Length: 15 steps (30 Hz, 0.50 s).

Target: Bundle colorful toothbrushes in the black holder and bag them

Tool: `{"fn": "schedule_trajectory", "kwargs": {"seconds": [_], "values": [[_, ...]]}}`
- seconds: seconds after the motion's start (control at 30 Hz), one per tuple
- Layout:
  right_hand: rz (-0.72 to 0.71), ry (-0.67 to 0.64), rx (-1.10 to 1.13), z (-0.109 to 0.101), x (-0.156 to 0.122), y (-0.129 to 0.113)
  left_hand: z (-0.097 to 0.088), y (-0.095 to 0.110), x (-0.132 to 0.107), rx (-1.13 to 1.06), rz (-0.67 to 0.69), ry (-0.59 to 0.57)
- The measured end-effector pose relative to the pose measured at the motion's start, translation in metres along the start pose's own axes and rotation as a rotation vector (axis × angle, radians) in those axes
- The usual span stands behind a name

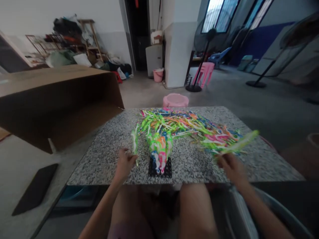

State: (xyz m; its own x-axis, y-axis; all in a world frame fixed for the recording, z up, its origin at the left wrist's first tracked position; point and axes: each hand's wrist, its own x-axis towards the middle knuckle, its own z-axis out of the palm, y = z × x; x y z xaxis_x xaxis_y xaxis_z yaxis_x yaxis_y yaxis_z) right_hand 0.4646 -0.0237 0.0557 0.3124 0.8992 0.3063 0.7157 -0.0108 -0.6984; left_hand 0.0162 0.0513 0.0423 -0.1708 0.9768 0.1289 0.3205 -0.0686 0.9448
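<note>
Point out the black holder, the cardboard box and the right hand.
Black holder (169, 168): head view, bare right side.
Cardboard box (67, 99): head view, dark inner wall.
Right hand (231, 166): head view, back of the hand.

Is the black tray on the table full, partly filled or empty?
Partly filled: colourful pieces stand clustered on the black tray, while its bare surface shows at the near corners. Its far side is hidden.

Dim indoor light, bright window (214, 14), blurred right hand (229, 163), stretched edges

The tabletop (99, 166) looks like speckled stone, the box (57, 78) matt cardboard, the strips (179, 123) plastic (faintly glossy).
</note>
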Motion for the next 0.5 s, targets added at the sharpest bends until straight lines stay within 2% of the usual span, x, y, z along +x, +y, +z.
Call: {"fn": "schedule_trajectory", "kwargs": {"seconds": [0.07, 0.1, 0.2, 0.3, 0.5], "values": [[0.083, -0.121, 0.332, 0.046, -0.028, -0.040, 0.002, -0.008, -0.022, -0.163, -0.094, 0.095], [0.110, -0.168, 0.428, 0.068, -0.039, -0.058, 0.005, -0.010, -0.031, -0.235, -0.129, 0.102], [0.113, -0.227, 0.515, 0.117, -0.057, -0.095, 0.020, -0.010, -0.049, -0.381, -0.143, 0.013], [0.057, -0.231, 0.480, 0.138, -0.058, -0.109, 0.035, -0.007, -0.054, -0.323, -0.031, -0.087], [-0.097, -0.247, 0.366, 0.152, -0.054, -0.117, 0.054, -0.006, -0.047, 0.148, 0.264, -0.168]]}}
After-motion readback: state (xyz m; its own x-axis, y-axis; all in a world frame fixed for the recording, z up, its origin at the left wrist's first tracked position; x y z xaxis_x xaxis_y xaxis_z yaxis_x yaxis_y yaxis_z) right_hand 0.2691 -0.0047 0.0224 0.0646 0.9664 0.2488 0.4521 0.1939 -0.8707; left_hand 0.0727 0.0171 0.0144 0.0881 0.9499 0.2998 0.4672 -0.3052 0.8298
